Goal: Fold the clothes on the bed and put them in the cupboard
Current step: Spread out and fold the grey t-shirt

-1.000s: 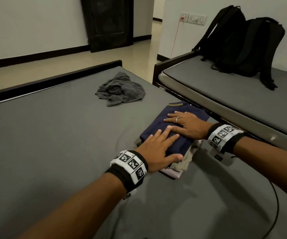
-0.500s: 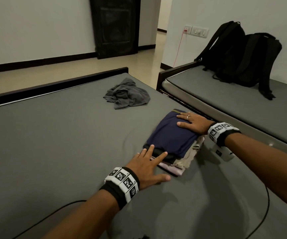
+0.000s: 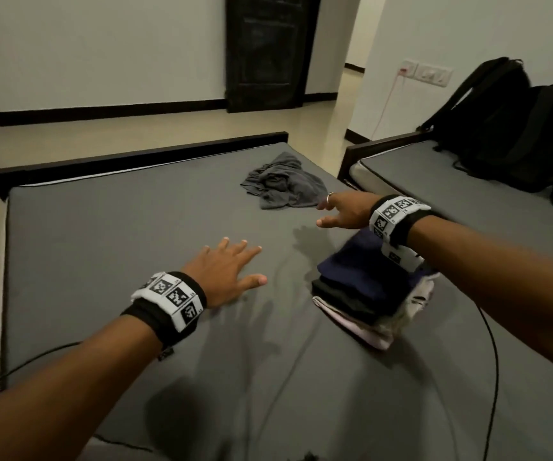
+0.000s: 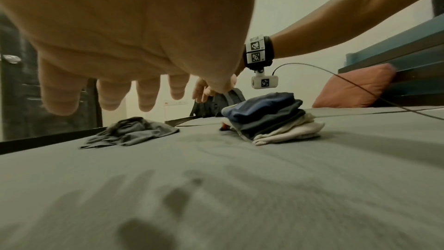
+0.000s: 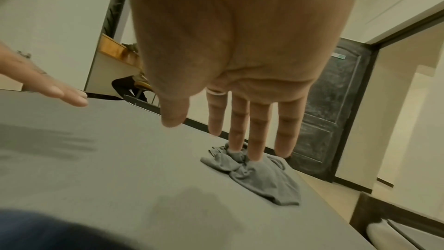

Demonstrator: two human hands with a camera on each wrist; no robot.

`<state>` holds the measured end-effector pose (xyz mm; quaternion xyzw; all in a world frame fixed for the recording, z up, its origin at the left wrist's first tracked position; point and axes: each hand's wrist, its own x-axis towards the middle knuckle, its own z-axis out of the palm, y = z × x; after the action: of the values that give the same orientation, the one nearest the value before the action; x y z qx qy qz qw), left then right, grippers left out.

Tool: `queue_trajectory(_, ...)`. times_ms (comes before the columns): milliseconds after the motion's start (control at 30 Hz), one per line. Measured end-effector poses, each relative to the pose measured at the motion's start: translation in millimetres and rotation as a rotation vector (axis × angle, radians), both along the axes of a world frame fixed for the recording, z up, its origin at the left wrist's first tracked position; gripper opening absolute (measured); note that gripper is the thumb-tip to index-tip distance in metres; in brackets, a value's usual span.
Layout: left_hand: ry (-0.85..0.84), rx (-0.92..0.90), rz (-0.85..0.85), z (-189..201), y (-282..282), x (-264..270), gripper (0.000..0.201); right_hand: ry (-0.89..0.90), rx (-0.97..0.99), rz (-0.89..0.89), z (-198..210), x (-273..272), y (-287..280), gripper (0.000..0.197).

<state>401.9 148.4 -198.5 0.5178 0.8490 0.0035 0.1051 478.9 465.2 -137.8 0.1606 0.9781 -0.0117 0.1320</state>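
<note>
From the head view I see my left hand (image 3: 225,277) spread over the bed (image 3: 108,261), holding nothing. My right hand (image 3: 346,211) reaches with straight fingers toward the grey cloth (image 3: 281,189), not grasping it. The folded pile (image 3: 365,294) lies under my right wrist.

From the left wrist, the pile (image 4: 269,117) sits right of the cloth (image 4: 129,132).

From the right wrist, straight fingers (image 5: 257,130) hang above the cloth (image 5: 261,178).

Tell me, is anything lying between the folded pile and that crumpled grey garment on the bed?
Only bare grey sheet lies between the folded pile and the crumpled grey garment; the right hand reaches above that stretch. The head view shows it best.
</note>
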Motion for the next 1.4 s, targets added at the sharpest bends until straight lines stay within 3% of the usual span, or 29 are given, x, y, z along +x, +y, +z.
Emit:
queue_trajectory(133,0.001,-0.075,0.109,1.2,-37.4,-41.2,0.134,-0.031,0.096,0.098,-0.8,-64.2,-24.8,0.045)
queue_trajectory(233,-0.041,-0.09,0.172,5.7,-55.0,-65.6,0.107,-0.035,0.128,0.078,-10.3,-109.7,-39.4,0.043)
queue_trajectory(333,-0.057,-0.116,0.207,6.7,-70.3,-88.9,0.083,-0.025,0.091,-0.021,-40.2,-153.7,-40.2,0.07)
queue_trajectory(433,-0.104,-0.134,0.273,-0.9,-80.4,-112.2,0.08,-0.043,0.033,-0.14,-82.9,-178.5,-34.2,0.103)
queue_trajectory(500,-0.165,-0.128,0.347,-10.4,-82.2,-127.7,0.083,0.002,0.071,-0.22,-110.1,-189.6,-27.0,0.109)
queue_trajectory(600,-0.208,-0.133,0.428,-22.0,-77.3,-141.9,0.085,0.076,0.158,-0.264,-122.3,-205.4,-22.4,0.095)
queue_trajectory(733,-0.236,-0.137,0.458,-21.8,-64.4,-146.0,0.082,0.098,0.286,-0.246,-118.4,-214.4,-29.7,0.04)
queue_trajectory(867,-0.265,-0.083,0.446,-16.0,-57.7,-149.8,0.078,-0.003,0.43,-0.174,-126.0,-219.3,-43.2,0.036)
queue_trajectory(1067,-0.297,-0.053,0.437,-6.5,-61.9,-145.6,0.068,-0.073,0.438,-0.064,-111.4,-206.2,-78.3,0.038)
queue_trajectory(1233,-0.314,-0.041,0.453,3.4,-77.2,-136.1,0.059,-0.063,0.384,0.144,-103.8,-144.4,-154.2,0.037)
queue_trajectory(1400,-0.347,-0.013,0.47,-4.9,-91.3,-129.5,0.061,0.039,-0.277,0.325,-115.2,-34.7,-263.2,0.02)
